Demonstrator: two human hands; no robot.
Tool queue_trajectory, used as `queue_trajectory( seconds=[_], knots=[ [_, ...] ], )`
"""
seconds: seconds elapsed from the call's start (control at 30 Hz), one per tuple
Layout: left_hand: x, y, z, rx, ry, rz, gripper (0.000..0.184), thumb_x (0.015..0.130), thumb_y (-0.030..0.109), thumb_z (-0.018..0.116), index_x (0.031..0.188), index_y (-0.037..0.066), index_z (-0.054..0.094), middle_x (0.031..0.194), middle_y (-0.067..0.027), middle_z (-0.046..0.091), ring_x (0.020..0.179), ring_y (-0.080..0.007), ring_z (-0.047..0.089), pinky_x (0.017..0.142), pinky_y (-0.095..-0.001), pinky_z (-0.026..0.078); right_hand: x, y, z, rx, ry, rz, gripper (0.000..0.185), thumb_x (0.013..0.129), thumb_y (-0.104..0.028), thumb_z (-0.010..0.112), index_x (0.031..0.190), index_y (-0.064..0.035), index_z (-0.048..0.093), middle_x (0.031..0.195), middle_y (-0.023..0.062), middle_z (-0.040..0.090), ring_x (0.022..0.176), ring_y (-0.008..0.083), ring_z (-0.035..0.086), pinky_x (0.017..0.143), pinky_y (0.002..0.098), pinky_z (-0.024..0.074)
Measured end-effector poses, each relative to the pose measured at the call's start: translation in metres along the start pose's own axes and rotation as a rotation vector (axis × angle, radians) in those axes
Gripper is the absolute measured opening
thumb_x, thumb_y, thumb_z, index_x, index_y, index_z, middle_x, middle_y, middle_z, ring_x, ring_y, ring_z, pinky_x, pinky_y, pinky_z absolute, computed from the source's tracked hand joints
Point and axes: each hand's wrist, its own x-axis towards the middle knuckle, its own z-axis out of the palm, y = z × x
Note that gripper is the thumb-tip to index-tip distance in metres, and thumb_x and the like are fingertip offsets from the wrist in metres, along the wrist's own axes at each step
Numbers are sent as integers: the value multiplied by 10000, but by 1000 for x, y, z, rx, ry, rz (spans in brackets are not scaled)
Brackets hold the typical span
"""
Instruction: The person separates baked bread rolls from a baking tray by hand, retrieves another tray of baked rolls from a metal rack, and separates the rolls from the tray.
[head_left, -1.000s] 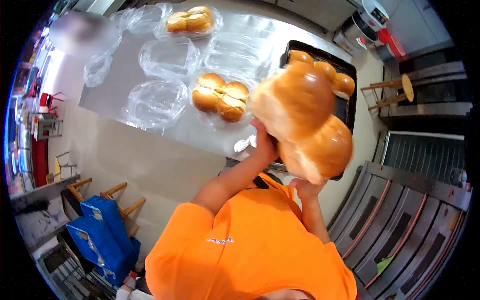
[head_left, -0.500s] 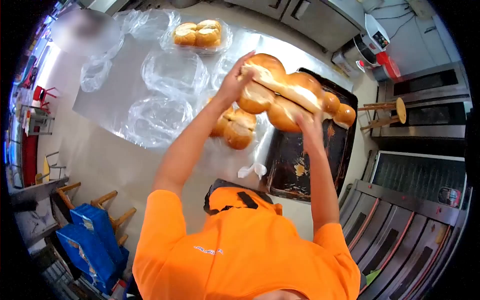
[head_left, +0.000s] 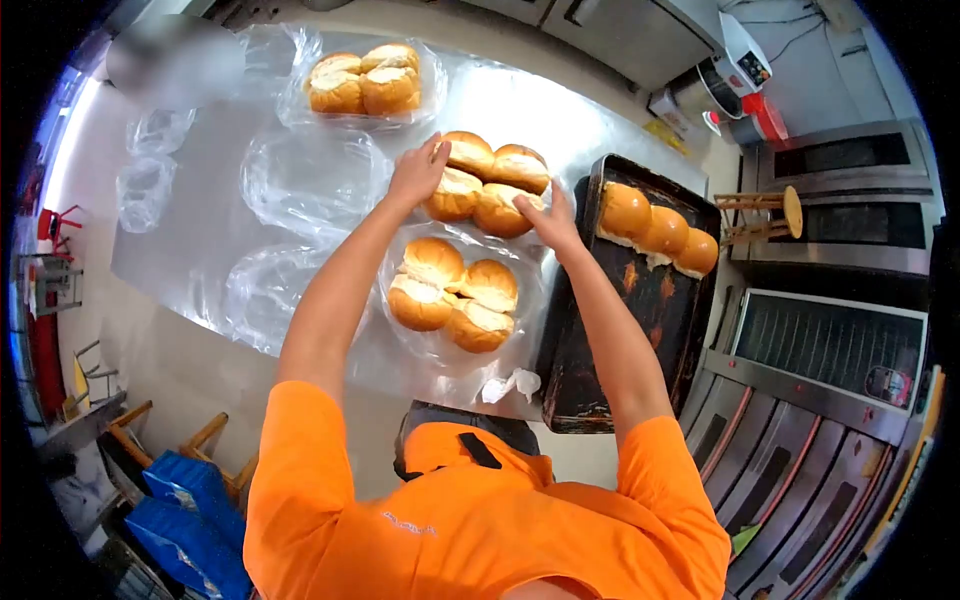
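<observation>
A joined block of golden bread buns is between my two hands over the metal table. My left hand grips its left end, fingers over the top edge. On the right side, my right hand holds the block with its fingertips on the near bun. Just below, another block of buns lies on a clear plastic bag or liner. Whether the held block touches the plastic under it is hidden. To the right, a dark baking tray holds a row of three joined buns.
A further block of buns sits in clear plastic at the far side of the steel table. Opened plastic bags lie on the left. Crumpled white paper is near the front edge. A wooden stool and ovens stand at right.
Both hands have carried the held buns left, away from the tray, and lowered them toward the table. The block has come level, and the row left on the tray shows fully.
</observation>
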Motion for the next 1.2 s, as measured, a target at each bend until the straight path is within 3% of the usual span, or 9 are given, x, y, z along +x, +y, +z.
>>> queue_trajectory(
  seconds=[0.13,0.43,0.57,0.7,0.73,0.83,0.93,1.13,1.2],
  knots=[
    [-6,25,-14,423,16,-63,757,1035,685,341,1582,168,420,1268,-319,645,1144,-453,640,1010,-526,493,-19,-13,-25,-271,25,-40,1003,870,-599,744,1542,46,372,1496,328,475,1396,445,479,1140,489,420],
    [-26,62,-26,427,130,-50,722,1048,592,398,1537,64,448,1170,-272,692,1019,-460,688,878,-567,528,-49,-24,-45,-399,90,-211,851,955,-493,681,1552,18,351,1487,282,494,1232,476,596,1001,530,514],
    [-29,53,-28,364,222,47,648,1063,540,410,1466,46,527,1208,-249,693,1082,-438,674,931,-528,517,-78,-38,-86,-117,163,-392,350,922,-188,761,1240,-50,708,1154,175,736,1022,357,717,896,404,581],
    [-83,83,-42,51,394,221,478,1093,366,463,1400,21,585,1140,-204,711,1061,-353,684,932,-433,515,-92,8,-164,-301,254,-530,294,908,-178,757,1179,-70,722,1116,146,737,1034,336,707,901,419,568],
    [-107,92,-46,-55,362,215,436,1099,327,465,1372,16,601,1079,-166,712,967,-289,673,874,-392,511,-91,26,-190,-418,222,-418,310,907,-182,755,1192,-70,708,1133,142,727,1084,355,682,932,440,553],
    [-187,101,-23,-338,258,93,409,1120,319,428,1292,14,639,923,-71,695,713,-111,560,680,-288,458,-64,115,-269,-756,102,-194,772,810,-207,840,1478,-64,480,1527,218,469,1378,399,491,1124,469,444],
    [-269,121,39,-609,143,39,494,1126,418,410,1182,8,680,899,-60,696,657,-67,511,594,-239,413,-36,171,-320,-1017,-148,-15,1162,643,-368,950,1589,-99,333,1677,215,257,1535,440,269,1212,547,321],
    [-336,211,180,-821,-186,-20,432,1115,384,479,1100,26,719,894,-42,714,710,-71,596,623,-220,477,-8,196,-336,-894,-279,-170,1149,600,-361,959,1560,-105,381,1502,196,455,1417,417,416,1123,557,395],
    [-323,260,209,-939,-351,-158,389,1119,364,492,1166,36,695,895,-37,717,716,-83,619,638,-244,508,-19,172,-339,-1058,-228,-208,1020,634,-386,925,1495,-94,462,1325,185,536,1274,393,510,1043,525,443]
  ],
)
